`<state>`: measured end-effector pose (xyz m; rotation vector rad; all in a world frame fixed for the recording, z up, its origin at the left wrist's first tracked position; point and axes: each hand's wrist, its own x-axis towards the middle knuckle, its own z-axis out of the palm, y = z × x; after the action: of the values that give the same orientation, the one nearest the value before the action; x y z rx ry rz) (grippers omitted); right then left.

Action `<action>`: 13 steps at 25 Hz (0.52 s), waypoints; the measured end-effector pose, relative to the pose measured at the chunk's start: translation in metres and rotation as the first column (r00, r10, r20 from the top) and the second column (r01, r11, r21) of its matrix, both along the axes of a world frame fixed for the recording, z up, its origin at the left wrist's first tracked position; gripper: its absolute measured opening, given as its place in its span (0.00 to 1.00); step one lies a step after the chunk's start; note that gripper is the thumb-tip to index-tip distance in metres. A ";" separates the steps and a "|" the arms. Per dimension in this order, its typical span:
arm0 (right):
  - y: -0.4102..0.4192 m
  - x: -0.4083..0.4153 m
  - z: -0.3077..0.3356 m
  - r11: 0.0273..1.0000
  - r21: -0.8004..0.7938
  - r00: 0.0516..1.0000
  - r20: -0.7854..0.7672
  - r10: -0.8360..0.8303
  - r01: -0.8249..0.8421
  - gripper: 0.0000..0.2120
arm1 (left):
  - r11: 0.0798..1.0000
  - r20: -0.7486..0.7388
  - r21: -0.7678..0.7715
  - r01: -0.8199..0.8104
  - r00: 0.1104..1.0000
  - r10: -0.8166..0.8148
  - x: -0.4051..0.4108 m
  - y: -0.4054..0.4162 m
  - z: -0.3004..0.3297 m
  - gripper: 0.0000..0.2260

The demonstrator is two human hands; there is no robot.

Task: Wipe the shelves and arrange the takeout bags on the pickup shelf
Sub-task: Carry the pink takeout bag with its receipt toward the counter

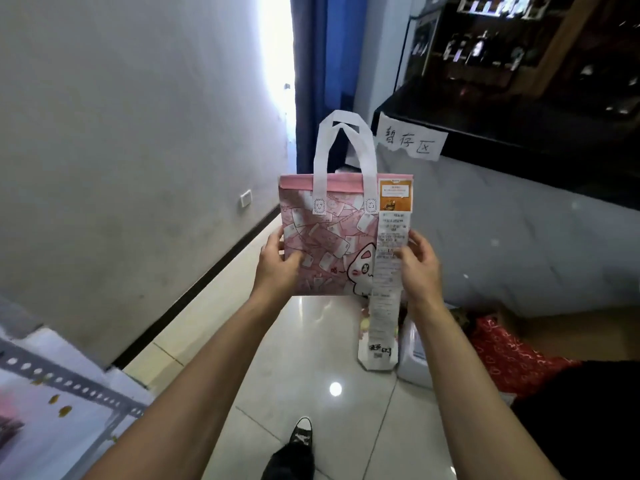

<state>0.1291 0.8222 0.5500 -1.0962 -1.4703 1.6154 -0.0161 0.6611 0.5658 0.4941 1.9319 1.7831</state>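
The left hand grips the lower left edge of a pink takeout bag, thumb on its front. The right hand pinches the long receipt that hangs from the bag's right side, fingers closed on the paper. The bag is held upright in mid-air above the tiled floor, its white handles standing up. Behind, a handwritten paper label sticks to a dark counter; a perforated metal shelf sits at lower left.

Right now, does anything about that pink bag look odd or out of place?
One thing: the receipt attached to the pink bag is very long and dangles well below the bag's bottom edge, its end curled. The left hand and right hand hold the bag upright; no visible damage.
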 end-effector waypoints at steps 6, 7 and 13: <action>0.093 -0.056 0.034 0.986 0.064 0.987 -0.043 -0.154 0.156 0.16 | 0.988 -0.039 0.033 0.152 0.988 -0.151 -0.079 0.120 0.023 0.21; 0.107 -0.065 0.041 0.982 0.066 0.983 -0.057 -0.176 0.179 0.15 | 0.983 -0.039 0.038 0.177 0.984 -0.176 -0.092 0.139 0.027 0.21; 0.183 -0.098 0.078 0.942 0.109 0.945 -0.122 -0.303 0.316 0.13 | 0.947 -0.151 -0.006 0.321 0.936 -0.318 -0.150 0.244 0.052 0.21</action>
<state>0.0313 1.0052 0.6282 -1.0929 -1.2434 1.3195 -0.1659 0.9053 0.6175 0.9169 1.8069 1.5926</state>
